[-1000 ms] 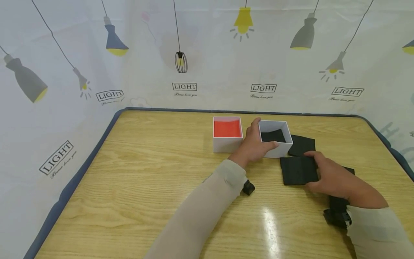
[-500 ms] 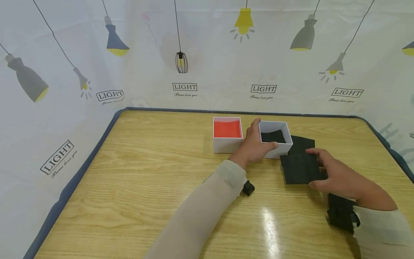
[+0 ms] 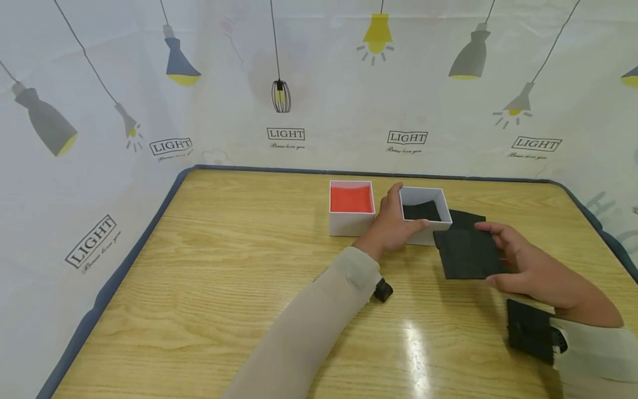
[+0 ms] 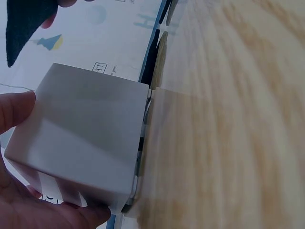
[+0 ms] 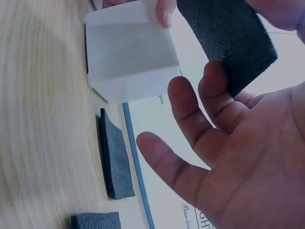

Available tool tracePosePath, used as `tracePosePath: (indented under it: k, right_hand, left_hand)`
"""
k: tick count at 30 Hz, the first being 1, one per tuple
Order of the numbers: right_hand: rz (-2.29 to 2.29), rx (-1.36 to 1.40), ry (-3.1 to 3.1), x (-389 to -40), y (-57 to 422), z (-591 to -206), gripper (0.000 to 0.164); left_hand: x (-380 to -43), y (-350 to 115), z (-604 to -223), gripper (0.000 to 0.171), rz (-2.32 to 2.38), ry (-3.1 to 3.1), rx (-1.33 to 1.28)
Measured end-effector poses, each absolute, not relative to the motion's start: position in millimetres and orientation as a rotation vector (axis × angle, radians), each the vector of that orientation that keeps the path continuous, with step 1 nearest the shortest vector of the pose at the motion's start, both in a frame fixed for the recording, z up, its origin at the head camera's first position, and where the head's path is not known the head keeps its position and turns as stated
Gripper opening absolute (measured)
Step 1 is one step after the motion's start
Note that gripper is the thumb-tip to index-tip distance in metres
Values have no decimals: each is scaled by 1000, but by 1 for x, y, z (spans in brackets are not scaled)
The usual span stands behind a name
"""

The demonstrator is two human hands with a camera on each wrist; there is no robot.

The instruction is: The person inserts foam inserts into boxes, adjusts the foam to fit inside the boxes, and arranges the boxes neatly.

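On the white backdrop (image 3: pixel 329 100), the framed word "LIGHT" (image 3: pixel 286 134) stands five times in black capitals. Beneath it runs a small script line (image 3: pixel 287 146); the clearer ones end in "love you", the first word too blurred to tell. A large pale letter H (image 3: pixel 601 204) is printed near the head view's right edge.

White box (image 4: pixel 81 119): open-topped, upright on worktop (image 3: pixel 209 277), black felt piece (image 3: pixel 421 211) inside. Second black felt piece (image 3: pixel 468 255): thin, rectangular, tilted, clear of worktop, at box's four o'clock in head view.
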State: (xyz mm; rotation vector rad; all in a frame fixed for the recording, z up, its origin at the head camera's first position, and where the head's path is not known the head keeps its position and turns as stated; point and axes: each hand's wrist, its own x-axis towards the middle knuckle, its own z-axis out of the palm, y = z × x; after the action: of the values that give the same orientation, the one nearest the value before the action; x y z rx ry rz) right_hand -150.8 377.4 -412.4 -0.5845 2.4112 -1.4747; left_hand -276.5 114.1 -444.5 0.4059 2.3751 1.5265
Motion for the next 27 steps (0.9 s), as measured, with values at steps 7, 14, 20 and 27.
tracePosePath:
  k: [7, 14, 20, 27]
  right_hand:
    - [-1634, -708, 2276, -152, 380, -414, 91]
    - [-1744, -728, 2217, -153, 380, -412, 90]
    - [-1786, -767, 2200, -159, 378, -408, 88]
    - [-1814, -780, 2156, -172, 376, -402, 87]
  left_hand:
    - [-277, 114, -444, 101, 1522, 2379, 416]
    - [-275, 115, -444, 103, 1527, 2376, 425]
    - [-274, 115, -445, 103, 1529, 2381, 406]
    - [-275, 114, -444, 102, 1528, 2385, 389]
